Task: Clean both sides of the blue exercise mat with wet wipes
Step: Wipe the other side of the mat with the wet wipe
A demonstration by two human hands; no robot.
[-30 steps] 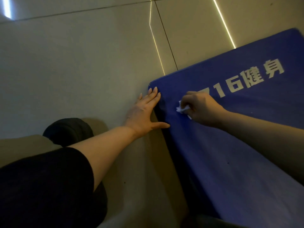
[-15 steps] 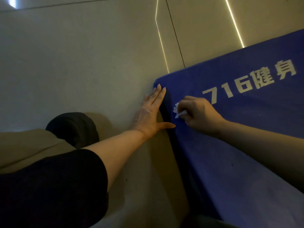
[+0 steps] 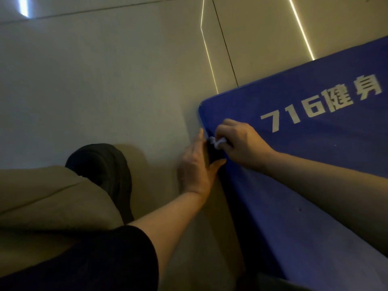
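While the right hand point(image 3: 241, 143) has slid its crumpled white wet wipe point(image 3: 216, 142) leftward, from beside the printed "716" to the very left edge of the blue exercise mat point(image 3: 315, 175), the left hand point(image 3: 196, 166) has drawn back toward the body and turned on its side, fingers straight against the mat's edge and thumb hooked onto the top face. That suggests the corner region is being finished and the edge steadied, perhaps ahead of lifting; only this top side shows signs of wiping so far. The right grip is narrow, fingers curled round the wadded wipe; the left is flat and holds nothing. The mat lies on the floor point(image 3: 105, 80) at right, its near-left corner under the hands. It looks thick and padded, with a matte skin and rounded corner. The floor is smooth, glossy tile with thin seams.
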